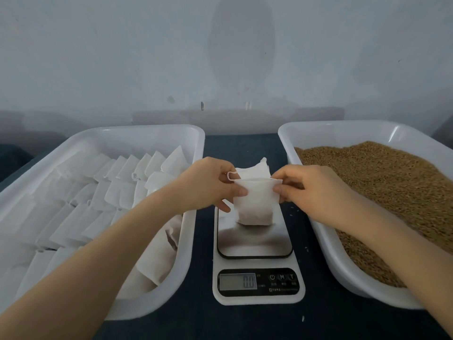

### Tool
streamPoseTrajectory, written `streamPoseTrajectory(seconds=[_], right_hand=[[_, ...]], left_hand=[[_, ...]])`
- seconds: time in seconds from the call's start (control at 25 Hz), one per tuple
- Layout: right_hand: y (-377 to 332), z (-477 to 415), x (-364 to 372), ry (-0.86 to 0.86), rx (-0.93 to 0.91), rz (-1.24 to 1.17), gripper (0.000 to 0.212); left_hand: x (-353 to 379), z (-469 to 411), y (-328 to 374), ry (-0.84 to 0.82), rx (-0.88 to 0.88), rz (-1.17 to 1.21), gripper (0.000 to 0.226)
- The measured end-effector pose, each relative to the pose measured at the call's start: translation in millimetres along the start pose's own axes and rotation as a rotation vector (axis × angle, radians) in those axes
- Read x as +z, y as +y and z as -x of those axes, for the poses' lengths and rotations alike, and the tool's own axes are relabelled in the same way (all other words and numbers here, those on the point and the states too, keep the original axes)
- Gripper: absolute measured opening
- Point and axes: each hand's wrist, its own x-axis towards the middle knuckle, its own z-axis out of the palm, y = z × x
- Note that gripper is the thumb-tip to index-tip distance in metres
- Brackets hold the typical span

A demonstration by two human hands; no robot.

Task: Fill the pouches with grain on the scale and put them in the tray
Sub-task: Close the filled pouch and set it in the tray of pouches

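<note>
A small white pouch (256, 204) with grain showing darkly in its bottom hangs just above the steel platform of the kitchen scale (255, 241). My left hand (208, 185) pinches its left top corner and drawstring loop. My right hand (311, 187) pinches the right top corner. The display reads 0.0. Behind the pouch, a few empty pouches (257, 169) lie at the far end of the scale. The white tray (171, 290) on the left holds rows of white pouches. Brown grain (382, 192) fills the white tray (316, 231) on the right.
Everything stands on a dark tabletop (245, 143) against a pale wall. A few loose grains (302, 317) lie on the table beside the scale. The two trays flank the scale closely on both sides.
</note>
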Motion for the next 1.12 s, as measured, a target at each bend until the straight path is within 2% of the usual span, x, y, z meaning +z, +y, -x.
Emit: streamPoseTrajectory(seconds=[0.96, 1.12], right_hand=[[-5, 0, -1, -0.017, 0.026, 0.013, 0.019], [-5, 1, -10, 0.051, 0.025, -0.044, 0.015]], left_hand=[[1, 5, 8, -0.059, -0.024, -0.133, 0.017], [1, 3, 6, -0.066, -0.027, -0.155, 0.013]])
